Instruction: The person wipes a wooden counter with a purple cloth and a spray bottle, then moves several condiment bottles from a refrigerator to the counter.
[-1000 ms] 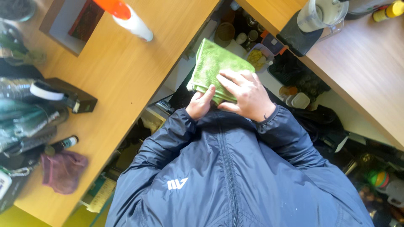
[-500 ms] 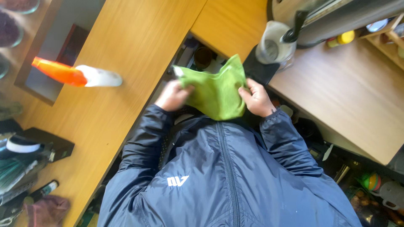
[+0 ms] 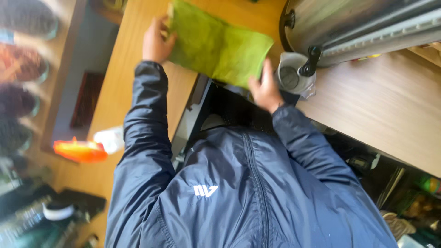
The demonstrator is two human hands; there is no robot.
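1. The left hand (image 3: pixel 156 43) is pinching the far-left edge of the green cloth (image 3: pixel 218 46), its grip pressed together on it.
2. The right hand (image 3: pixel 264 89) is pinching the cloth's near-right edge.
3. The cloth is hanging stretched over the wooden counter (image 3: pixel 133 82), by its inner corner edge.
4. A metal urn (image 3: pixel 349 23) is crowding the right; an orange-capped spray bottle (image 3: pixel 92 148) is lying near left.

Wooden desk (image 3: pixel 133 69), orange-capped spray bottle (image 3: pixel 89 148) at left, metal urn (image 3: pixel 349 23) w/ black tap, grey cup (image 3: pixel 294 78) beneath.
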